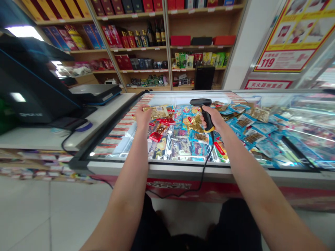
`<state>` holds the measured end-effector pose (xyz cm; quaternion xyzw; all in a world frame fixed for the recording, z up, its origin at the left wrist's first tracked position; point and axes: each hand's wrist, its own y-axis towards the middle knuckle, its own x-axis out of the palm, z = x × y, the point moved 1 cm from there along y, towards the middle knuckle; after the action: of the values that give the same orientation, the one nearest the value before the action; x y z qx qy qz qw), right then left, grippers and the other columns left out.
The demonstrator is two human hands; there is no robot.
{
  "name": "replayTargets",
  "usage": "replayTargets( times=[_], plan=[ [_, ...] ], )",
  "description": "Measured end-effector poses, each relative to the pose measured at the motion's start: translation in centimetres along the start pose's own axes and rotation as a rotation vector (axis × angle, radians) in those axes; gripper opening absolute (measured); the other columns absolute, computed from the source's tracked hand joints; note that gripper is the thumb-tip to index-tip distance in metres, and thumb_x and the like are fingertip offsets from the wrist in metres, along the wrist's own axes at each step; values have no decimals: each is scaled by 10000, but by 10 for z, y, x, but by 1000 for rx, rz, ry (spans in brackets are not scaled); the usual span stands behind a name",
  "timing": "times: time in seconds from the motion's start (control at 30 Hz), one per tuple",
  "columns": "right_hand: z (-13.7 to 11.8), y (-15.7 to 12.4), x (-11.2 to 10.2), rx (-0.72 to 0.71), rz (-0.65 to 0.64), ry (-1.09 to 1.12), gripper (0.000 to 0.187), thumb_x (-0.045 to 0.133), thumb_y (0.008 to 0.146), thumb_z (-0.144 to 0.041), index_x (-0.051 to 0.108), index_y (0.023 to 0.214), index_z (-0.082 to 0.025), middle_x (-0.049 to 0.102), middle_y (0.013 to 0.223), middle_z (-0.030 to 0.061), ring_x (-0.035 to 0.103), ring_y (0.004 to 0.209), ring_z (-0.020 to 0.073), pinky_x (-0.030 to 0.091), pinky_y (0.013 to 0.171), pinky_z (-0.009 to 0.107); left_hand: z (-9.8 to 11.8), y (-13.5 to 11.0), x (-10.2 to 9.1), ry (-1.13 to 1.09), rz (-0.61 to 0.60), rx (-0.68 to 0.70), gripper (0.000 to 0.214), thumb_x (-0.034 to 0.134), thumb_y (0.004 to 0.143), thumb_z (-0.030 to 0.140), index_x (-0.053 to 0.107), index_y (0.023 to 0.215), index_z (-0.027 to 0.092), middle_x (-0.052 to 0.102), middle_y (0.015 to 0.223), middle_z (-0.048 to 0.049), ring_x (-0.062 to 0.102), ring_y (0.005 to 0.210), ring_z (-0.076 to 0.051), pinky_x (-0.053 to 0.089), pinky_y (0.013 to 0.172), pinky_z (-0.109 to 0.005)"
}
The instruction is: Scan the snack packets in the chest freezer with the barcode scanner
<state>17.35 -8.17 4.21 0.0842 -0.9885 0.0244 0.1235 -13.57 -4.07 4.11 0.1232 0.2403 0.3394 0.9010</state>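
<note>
Two bare arms, mine, reach forward over one glass-topped chest freezer [167, 166] in a shop. My left grip [143, 118], at 11 o'clock, is pinching one gold packet [158, 111] by its left edge. Thumb and fingers are pressed together on it, and it is held over the freezer top.

My right grip [214, 120], at 1 o'clock, is wrapped tight around the handle of one black scanner [201, 102]. The scanner's head points left toward the gold packet; the two are near but apart. One black cable [206, 164] drops from the scanner's handle, crosses the freezer's front rim at 6 o'clock and loops down in front of the red panel.

A second crumpled gold wrapper [195, 123] sits just beside my right grip, at its 9 o'clock. I cannot tell whether I touch it.

Snack packets fill the freezer top, too many to count. Red and gold ones are in the middle, and blue packets [251, 134] spread toward 3 o'clock. I cannot tell whether they lie on the glass or under it.

At 9 o'clock stands one pale bench [110, 115] carrying one black screen [31, 87] and one flat dark device [95, 92]. At 12 o'clock, wooden shelves [167, 48] hold boxes and at least three dark bottles [156, 33]. At 2 o'clock hangs one yellow-and-red poster [290, 38] showing 119.
</note>
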Motion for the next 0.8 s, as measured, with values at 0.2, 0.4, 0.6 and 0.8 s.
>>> replayTargets(
  times=[0.2,0.4,0.6,0.8],
  plan=[
    [-1,-1,0,3,26,-1,319,507,963,-378,505,703,-194,546,525,-2,469,340,111,395,299,226,-15,-11,-31,612,-267,65,449,774,659,367,669,1067,213,680,1149,-114,606,1117,-318,465,956,-394],
    [-1,-1,-2,9,40,-4,333,504,963,-393,503,695,-195,531,505,-7,456,335,107,394,294,221,-5,-26,-31,849,-275,105,508,757,727,441,657,1162,199,598,1308,-183,523,1248,-380,447,1008,-473],
    [0,4,-9,-23,63,25,321,522,950,-416,532,725,-188,547,521,-11,475,343,105,388,287,216,31,-36,-8,768,-302,199,437,679,793,388,657,1179,182,622,1260,-166,580,1184,-335,464,992,-434],
    [-3,8,-15,-70,110,93,257,550,931,-409,543,783,-199,559,517,-21,489,348,113,401,297,219,69,-60,56,647,-529,330,415,634,825,430,668,1162,188,682,1197,-117,634,1116,-275,502,924,-349]
  ],
)
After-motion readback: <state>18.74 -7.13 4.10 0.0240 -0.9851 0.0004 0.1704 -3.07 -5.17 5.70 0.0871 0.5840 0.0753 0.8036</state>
